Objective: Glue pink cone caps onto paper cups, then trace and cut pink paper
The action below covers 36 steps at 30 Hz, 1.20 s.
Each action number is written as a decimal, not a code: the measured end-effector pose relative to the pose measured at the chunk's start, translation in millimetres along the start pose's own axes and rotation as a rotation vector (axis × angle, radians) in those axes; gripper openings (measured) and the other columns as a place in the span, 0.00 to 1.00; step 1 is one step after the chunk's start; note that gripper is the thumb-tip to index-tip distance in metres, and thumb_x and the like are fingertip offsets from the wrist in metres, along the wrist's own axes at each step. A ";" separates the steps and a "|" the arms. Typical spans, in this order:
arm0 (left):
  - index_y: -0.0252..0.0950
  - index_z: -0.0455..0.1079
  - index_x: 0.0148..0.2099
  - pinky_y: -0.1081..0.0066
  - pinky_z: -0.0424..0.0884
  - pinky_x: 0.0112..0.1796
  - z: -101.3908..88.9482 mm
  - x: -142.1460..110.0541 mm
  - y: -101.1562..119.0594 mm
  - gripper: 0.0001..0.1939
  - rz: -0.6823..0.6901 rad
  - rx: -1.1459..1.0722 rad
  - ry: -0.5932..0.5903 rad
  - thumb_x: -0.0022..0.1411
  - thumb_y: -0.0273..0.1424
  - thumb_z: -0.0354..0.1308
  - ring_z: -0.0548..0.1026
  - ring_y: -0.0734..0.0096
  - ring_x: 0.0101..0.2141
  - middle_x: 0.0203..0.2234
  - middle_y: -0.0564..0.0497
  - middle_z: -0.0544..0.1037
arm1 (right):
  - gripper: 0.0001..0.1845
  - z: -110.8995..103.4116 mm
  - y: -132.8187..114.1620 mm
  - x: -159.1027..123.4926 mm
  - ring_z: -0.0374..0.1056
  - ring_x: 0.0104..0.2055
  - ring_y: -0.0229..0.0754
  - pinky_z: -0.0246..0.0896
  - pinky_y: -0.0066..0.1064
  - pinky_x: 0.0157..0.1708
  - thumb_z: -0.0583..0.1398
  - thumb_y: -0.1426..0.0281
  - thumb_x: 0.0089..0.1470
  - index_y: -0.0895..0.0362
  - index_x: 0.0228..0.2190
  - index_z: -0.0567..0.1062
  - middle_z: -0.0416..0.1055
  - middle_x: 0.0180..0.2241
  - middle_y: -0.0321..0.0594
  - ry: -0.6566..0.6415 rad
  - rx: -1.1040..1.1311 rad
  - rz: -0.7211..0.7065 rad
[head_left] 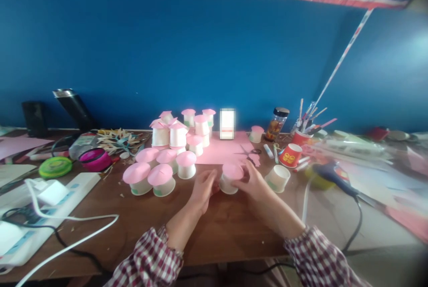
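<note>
A small white paper cup with a pink paper cone on top (pixel 230 178) stands on the brown table (pixel 220 229) in front of me. My right hand (pixel 254 183) curls round its right side, fingers on the pink top. My left hand (pixel 203 187) touches its left side with the fingers bent toward it. Both wrists come out of red-and-white checked sleeves. To the left stand several more white cups with pink cone tops (pixel 162 175).
A plain white cup (pixel 278 178) and a red cup (pixel 290 155) lie on their sides at right. Pink paper sheet (pixel 220 151) with scissors (pixel 249 151), a jar (pixel 277 124), a cup of pens (pixel 302 133), a blue glue gun (pixel 334 175); a power strip (pixel 50 206) with cables at left.
</note>
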<state>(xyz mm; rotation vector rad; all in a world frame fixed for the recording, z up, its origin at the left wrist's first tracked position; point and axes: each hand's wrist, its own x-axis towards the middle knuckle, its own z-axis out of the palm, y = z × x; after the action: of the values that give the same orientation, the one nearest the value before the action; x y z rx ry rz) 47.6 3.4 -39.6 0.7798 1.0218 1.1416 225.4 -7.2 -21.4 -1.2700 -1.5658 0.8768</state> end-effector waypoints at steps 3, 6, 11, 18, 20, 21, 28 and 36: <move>0.33 0.67 0.33 0.78 0.64 0.25 0.5 0.2 -3.7 0.19 0.027 0.024 0.023 0.49 0.44 0.64 0.65 0.82 0.21 0.21 0.56 0.69 | 0.39 -3.5 -8.1 13.8 0.69 0.43 0.46 0.68 0.40 0.42 0.67 0.67 0.41 0.55 0.53 0.59 0.69 0.44 0.45 0.080 0.020 -0.008; 0.33 0.67 0.37 0.78 0.66 0.26 1.3 -0.5 -5.9 0.17 0.061 0.053 0.052 0.52 0.41 0.61 0.66 0.81 0.23 0.22 0.55 0.70 | 0.39 -2.3 -26.5 37.6 0.69 0.44 0.48 0.68 0.41 0.42 0.67 0.66 0.40 0.56 0.54 0.60 0.69 0.45 0.47 0.163 -0.008 -0.036; 0.32 0.67 0.41 0.77 0.66 0.25 4.0 -3.4 -7.8 0.15 0.102 0.125 0.048 0.55 0.37 0.58 0.67 0.80 0.21 0.22 0.54 0.70 | 0.43 23.7 -49.9 87.4 0.68 0.44 0.49 0.68 0.40 0.39 0.68 0.66 0.38 0.56 0.55 0.59 0.69 0.45 0.48 0.193 -0.027 -0.136; 0.30 0.66 0.42 0.76 0.67 0.23 4.3 -4.2 -10.9 0.14 0.146 0.223 -0.009 0.58 0.34 0.53 0.67 0.79 0.20 0.21 0.54 0.71 | 0.45 75.0 -51.0 145.7 0.69 0.38 0.47 0.67 0.41 0.38 0.66 0.65 0.40 0.57 0.58 0.55 0.69 0.41 0.46 0.168 -0.130 -0.196; 0.30 0.67 0.42 0.76 0.66 0.23 4.4 -4.7 -11.4 0.13 0.152 0.252 -0.029 0.57 0.33 0.53 0.67 0.78 0.20 0.21 0.53 0.71 | 0.45 83.3 -50.3 156.4 0.69 0.39 0.48 0.67 0.42 0.38 0.65 0.65 0.41 0.55 0.58 0.54 0.69 0.43 0.46 0.152 -0.136 -0.209; 0.30 0.67 0.41 0.76 0.66 0.22 4.6 -5.1 -11.6 0.13 0.155 0.266 -0.039 0.56 0.33 0.54 0.67 0.77 0.20 0.21 0.52 0.72 | 0.44 86.3 -50.1 160.5 0.69 0.40 0.49 0.67 0.42 0.38 0.65 0.65 0.41 0.54 0.58 0.54 0.69 0.43 0.46 0.145 -0.142 -0.215; 0.33 0.68 0.40 0.75 0.67 0.22 5.0 -4.4 -16.0 0.12 0.181 0.320 -0.079 0.56 0.35 0.54 0.70 0.73 0.23 0.21 0.53 0.71 | 0.43 99.5 -47.6 172.3 0.69 0.40 0.50 0.66 0.44 0.38 0.65 0.65 0.42 0.54 0.58 0.55 0.69 0.42 0.47 0.104 -0.186 -0.228; 0.34 0.66 0.37 0.75 0.66 0.22 4.0 -3.8 -17.0 0.13 0.193 0.343 -0.111 0.58 0.39 0.53 0.68 0.74 0.22 0.21 0.53 0.70 | 0.41 111.0 -36.7 181.5 0.70 0.40 0.47 0.67 0.41 0.37 0.65 0.66 0.42 0.52 0.56 0.56 0.70 0.43 0.44 0.099 -0.195 -0.236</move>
<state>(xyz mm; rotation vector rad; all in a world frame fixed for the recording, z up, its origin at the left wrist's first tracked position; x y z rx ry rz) 56.9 -4.6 -52.6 1.2240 1.0802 1.0840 98.3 163.8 13.4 -1.2118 -1.7115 0.5155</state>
